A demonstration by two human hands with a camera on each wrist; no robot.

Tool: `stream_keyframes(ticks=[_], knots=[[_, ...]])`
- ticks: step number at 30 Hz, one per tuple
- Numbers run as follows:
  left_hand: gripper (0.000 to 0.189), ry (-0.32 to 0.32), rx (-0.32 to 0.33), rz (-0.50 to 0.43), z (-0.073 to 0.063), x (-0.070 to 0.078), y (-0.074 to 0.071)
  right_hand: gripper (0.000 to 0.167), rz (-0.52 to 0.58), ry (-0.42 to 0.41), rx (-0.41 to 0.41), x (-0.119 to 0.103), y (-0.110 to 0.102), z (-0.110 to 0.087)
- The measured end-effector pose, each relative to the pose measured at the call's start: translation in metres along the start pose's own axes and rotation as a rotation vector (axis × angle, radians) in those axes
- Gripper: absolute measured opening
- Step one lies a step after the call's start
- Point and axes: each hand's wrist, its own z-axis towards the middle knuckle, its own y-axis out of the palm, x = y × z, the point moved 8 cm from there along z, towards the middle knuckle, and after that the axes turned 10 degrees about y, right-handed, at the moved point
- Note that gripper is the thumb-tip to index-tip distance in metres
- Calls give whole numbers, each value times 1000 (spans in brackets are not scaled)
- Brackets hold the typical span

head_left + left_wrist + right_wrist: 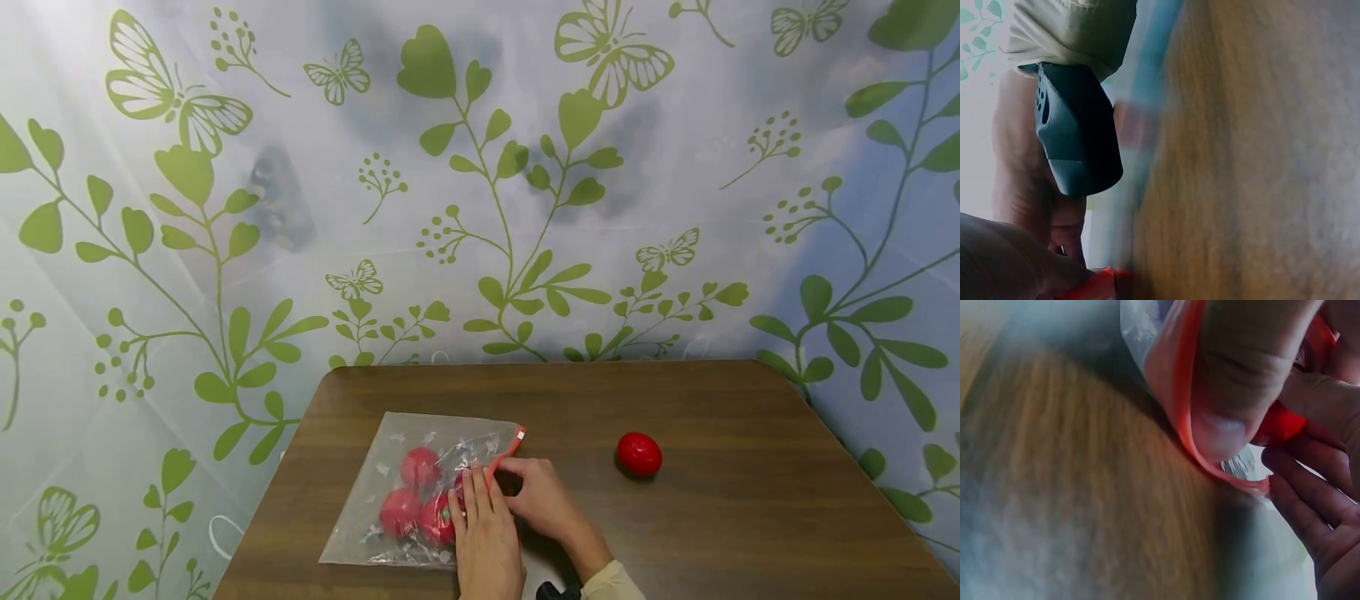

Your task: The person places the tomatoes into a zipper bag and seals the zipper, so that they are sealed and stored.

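container: clear printed bag [360, 508], lying flat on the brown wooden table [720, 533], red edge [520, 433] at its mouth, facing right. contents: red round items [420, 467], three plainly seen, grouped near the middle and low in the bag; a further patch of red shows beside the left fingertips, partly covered. one loose red item [639, 455] sits on the table, outside the bag, well apart to the right.

left hand [487, 533]: fingers extended, laid over the bag near its mouth, partly covering the contents. right hand [547, 504]: bent at the red edge, thumb and forefinger side toward the mouth, fingertips hidden; cannot tell how tightly it is closed or whether it has hold of anything. right wrist view: a thumb inside the red edge, red surface close behind
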Motion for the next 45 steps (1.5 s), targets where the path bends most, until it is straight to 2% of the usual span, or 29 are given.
stream_keyframes(ticks=[6,11,15,19,22,27,30,37,42,45], knots=[[108,-10,-10,-19,0,-1,1,23,-17,-27,-10,-6,3,1],[105,-2,-7,-23,0,0,1,19,-15,-38,-57,-5,5,1],[103,6,-11,-28,0,0,2,27,1,-27,-88,-1,3,-1],[89,16,-7,-26,0,1,2,34,15,-18,-72,4,-7,-4],[86,21,-3,-15,1,1,1,39,26,-7,-83,8,-16,-7],[92,29,-12,-2,0,2,0,46,62,50,-177,20,-33,-14],[97,29,-19,3,0,2,1,48,83,83,-203,25,-48,-19],[105,30,9,30,0,2,-1,51,127,129,-184,36,-91,-33],[108,13,-14,16,1,2,0,51,148,171,-167,44,-119,-45],[109,7,-17,5,1,1,1,51,144,168,-137,49,-134,-52]])
